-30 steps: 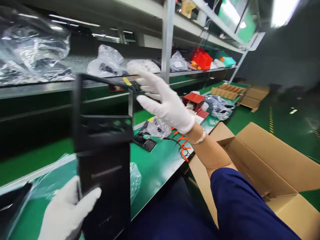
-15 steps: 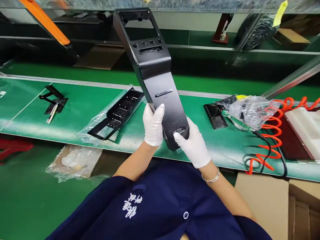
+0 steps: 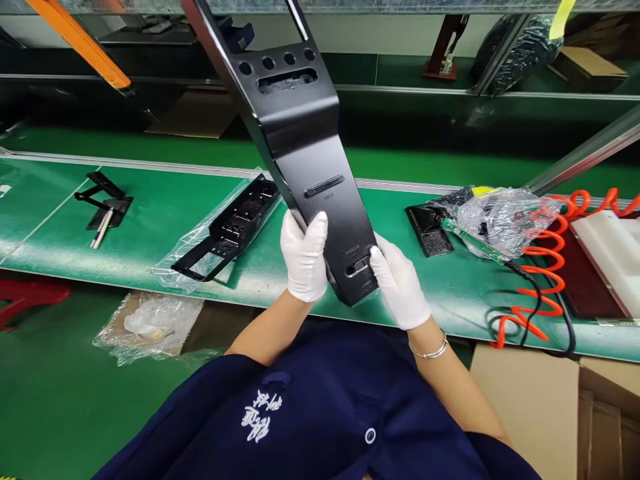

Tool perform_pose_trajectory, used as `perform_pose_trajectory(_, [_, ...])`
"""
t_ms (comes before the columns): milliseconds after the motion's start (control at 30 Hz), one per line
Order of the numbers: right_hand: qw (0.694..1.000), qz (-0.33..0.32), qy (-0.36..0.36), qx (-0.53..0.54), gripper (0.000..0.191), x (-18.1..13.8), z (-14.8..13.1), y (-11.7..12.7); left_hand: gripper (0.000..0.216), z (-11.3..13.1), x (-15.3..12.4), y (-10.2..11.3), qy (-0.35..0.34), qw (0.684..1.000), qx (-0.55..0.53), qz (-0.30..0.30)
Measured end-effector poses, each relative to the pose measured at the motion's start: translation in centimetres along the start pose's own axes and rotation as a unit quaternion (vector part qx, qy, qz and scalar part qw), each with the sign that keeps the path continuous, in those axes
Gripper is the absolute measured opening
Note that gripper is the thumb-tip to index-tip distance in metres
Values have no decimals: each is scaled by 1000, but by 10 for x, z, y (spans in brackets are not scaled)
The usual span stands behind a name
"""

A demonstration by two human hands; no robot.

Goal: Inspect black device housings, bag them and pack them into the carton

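Observation:
Both my hands wear white gloves and grip the near end of a long black plastic panel, which tilts up and away over the green bench. My left hand wraps its left edge with the thumb on the face. My right hand clasps the right edge beside a small slot. The panel has a row of round holes, a wider slot and a line marked MAX; its far end runs out of view.
A second black frame in a clear bag lies left of the panel. A small black bracket sits further left. On the right are a black part, a crumpled plastic bag, an orange coiled cable and a cardboard box.
One second ago my right hand was reaching out open at the shelf; now it grips the panel. Since half a second ago the panel has been raised and drawn closer to the camera.

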State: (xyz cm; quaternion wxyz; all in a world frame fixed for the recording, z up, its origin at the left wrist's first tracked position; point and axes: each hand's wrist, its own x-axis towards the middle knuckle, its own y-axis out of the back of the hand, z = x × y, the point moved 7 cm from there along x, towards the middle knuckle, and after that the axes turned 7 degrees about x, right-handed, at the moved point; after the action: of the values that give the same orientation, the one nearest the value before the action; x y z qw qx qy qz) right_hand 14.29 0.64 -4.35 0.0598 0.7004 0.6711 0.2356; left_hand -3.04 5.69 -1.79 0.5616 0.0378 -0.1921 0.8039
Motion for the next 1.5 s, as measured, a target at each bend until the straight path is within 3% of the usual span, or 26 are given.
perform_pose_trajectory(167, [971, 151, 173, -66, 36, -19, -25, 12, 36, 6, 2, 3, -32, 999, -8, 33])
perform_pose_trajectory(267, [960, 168, 204, -95, 30, -28, -33, 1, 38, 7, 0, -2, -29, 999, -15, 25])
perform_pose_trajectory(467, [974, 139, 169, -52, 27, -29, -35, -8, 39, 7, -2, -2, -30, 999, -1, 37])
perform_pose_trajectory(567, [977, 132, 160, -40, 27, -27, -32, -1, 39, 3, -1, -4, -8, 1000, -12, 23])
perform_pose_trajectory(667, [980, 157, 114, 51, 30, -22, -18, 13, 40, 1, -1, -3, 10, 1000, -18, 20])
perform_pose_trajectory(833, [977, 104, -31, 183, 63, -15, 8, 9, 32, 0, -1, -8, 25, 998, -60, -4])
perform_pose_trajectory(1033, [990, 55, -100, 77, 94, -12, 2, -1, 36, -1, -7, -15, 42, 998, -34, -27])
perform_pose_trajectory(1167, [990, 32, -107, 91, 80, -9, -3, -2, 35, -1, -12, -19, 44, 997, -45, -53])
perform_pose_trajectory(1333, [989, 65, -117, 67, 75, -12, 5, 4, 33, -4, -14, -16, 59, 997, -36, -35])
perform_pose_trajectory(1500, [979, -5, -107, 175, 75, -13, 12, -2, 36, -2, -8, -15, 38, 997, -47, -43])
